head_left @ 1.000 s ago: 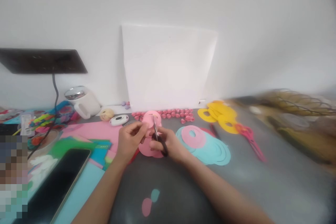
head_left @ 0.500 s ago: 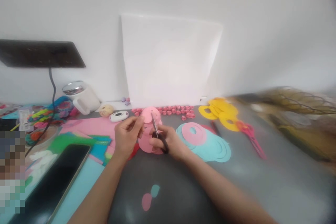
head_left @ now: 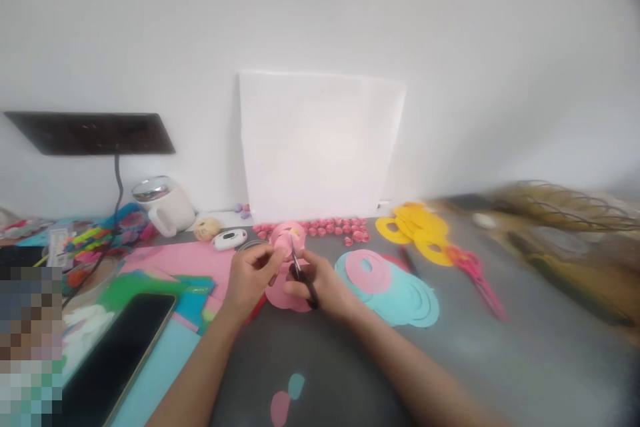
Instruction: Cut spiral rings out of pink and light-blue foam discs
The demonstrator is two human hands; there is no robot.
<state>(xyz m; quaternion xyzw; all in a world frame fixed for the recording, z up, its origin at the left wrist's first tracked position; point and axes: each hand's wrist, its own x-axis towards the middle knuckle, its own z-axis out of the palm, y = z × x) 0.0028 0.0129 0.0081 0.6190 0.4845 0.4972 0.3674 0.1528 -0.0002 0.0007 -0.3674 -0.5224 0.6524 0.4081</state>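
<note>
My left hand (head_left: 254,273) pinches the edge of a pink paper disc (head_left: 283,233) above the table. Black-handled scissors (head_left: 306,283) sit in my right hand (head_left: 323,283), its fingers closed round the handles. The blades point away from me and meet the middle of the disc, where a cut opening shows. Below the hands lie more pink paper discs (head_left: 280,293), partly covered by my fingers. To the right of my right hand, a pink paper ring (head_left: 357,273) rests on a pile of light blue paper rings (head_left: 400,303).
Small red rolled pieces (head_left: 325,228) line the table before a white board (head_left: 323,147). Yellow rings (head_left: 420,223) and pink scissors (head_left: 480,273) lie right. A phone (head_left: 125,353), coloured sheets (head_left: 180,253) and a white mug (head_left: 165,207) stand left. Two paper scraps (head_left: 280,407) lie in front.
The scissors have cut further into the disc, and its middle now shows an opening. My left hand has turned the disc slightly and come nearer the blades. The camera view has tilted upward.
</note>
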